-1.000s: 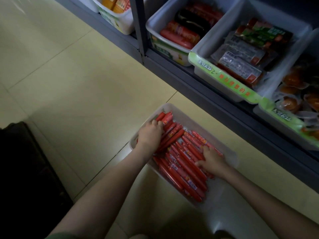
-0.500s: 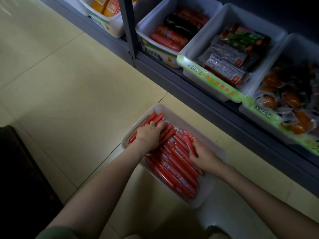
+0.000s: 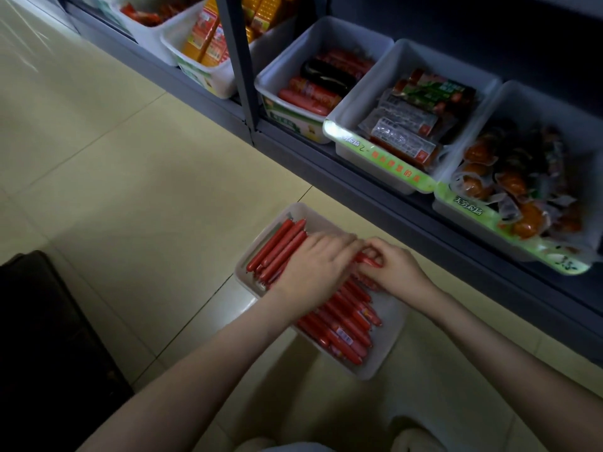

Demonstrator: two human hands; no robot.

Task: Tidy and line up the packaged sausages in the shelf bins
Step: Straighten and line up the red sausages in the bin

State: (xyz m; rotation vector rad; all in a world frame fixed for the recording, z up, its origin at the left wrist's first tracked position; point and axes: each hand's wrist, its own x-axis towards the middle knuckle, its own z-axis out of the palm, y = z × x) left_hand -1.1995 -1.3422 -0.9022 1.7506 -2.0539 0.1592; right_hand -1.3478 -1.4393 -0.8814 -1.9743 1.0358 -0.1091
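Note:
A white bin (image 3: 385,350) sits on the tiled floor in front of the shelf, filled with thin red packaged sausages (image 3: 342,324). A few of them (image 3: 277,246) lie lined up at the bin's far left end. My left hand (image 3: 313,269) rests palm down on the sausages in the middle of the bin, fingers extended. My right hand (image 3: 391,269) is just to its right, its curled fingers pinching a red sausage (image 3: 368,261). The two hands touch at the fingertips. Sausages under both hands are hidden.
The dark shelf frame (image 3: 359,187) runs diagonally behind the bin. On it stand white bins: red and black sausages (image 3: 323,86), vacuum packs (image 3: 408,125), orange snack packs (image 3: 515,184), yellow-orange packs (image 3: 208,44). A dark object (image 3: 49,337) lies at left on the floor.
My hands have come together over the bin's middle. The right hand now pinches one sausage. Several sausages at the far left end lie straighter. The view has shifted.

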